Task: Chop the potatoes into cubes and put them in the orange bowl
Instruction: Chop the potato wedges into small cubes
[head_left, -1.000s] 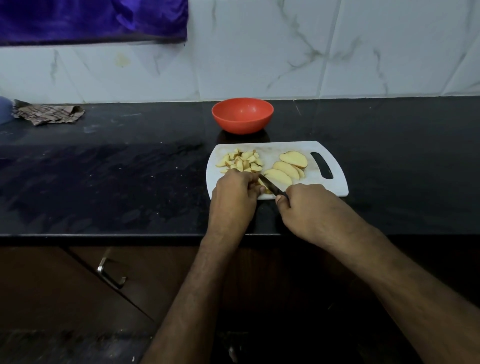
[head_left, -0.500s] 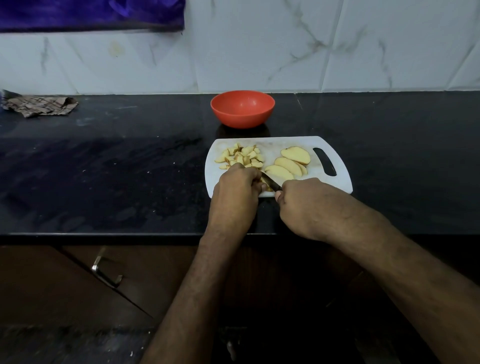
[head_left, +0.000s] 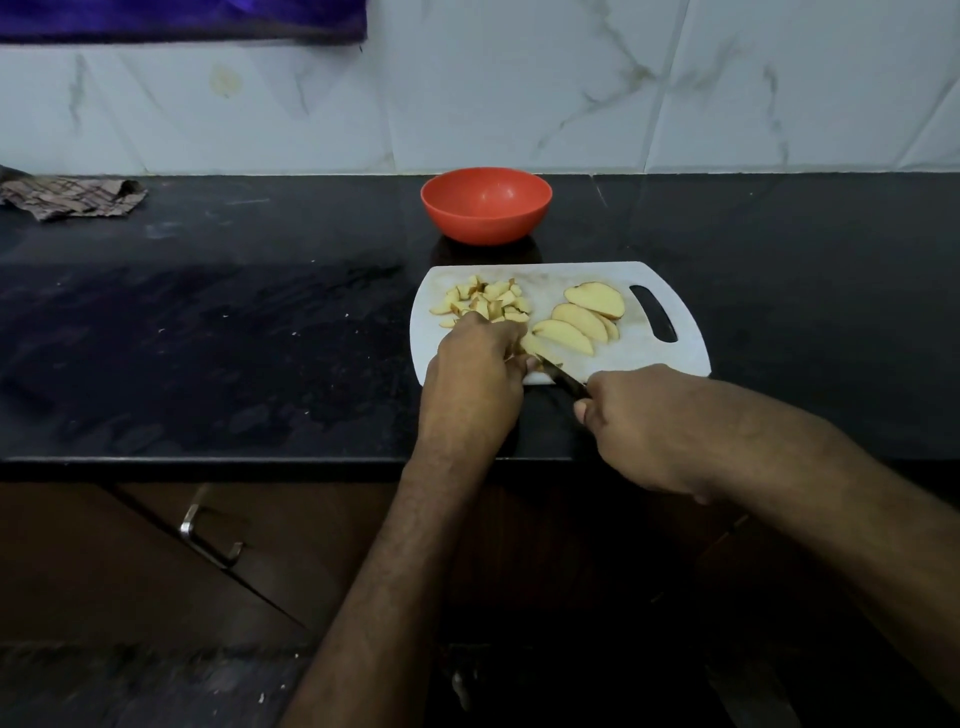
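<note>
The right hand (head_left: 644, 421) had its fingers curled round one knife (head_left: 563, 381); the left hand (head_left: 475, 379) held its fingers bent down on a potato piece (head_left: 535, 349) beside the blade; three potato slices (head_left: 579, 322) and one heap of cubes (head_left: 483, 304) lay on one white chopping board (head_left: 649, 358); one orange bowl (head_left: 485, 205) stood beyond on the black tabletop (head_left: 208, 338).

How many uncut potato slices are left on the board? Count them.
4 at least: one nearest the board's handle slot, two overlapping below it, one nearest the knife. More may hide under the left hand.
</note>
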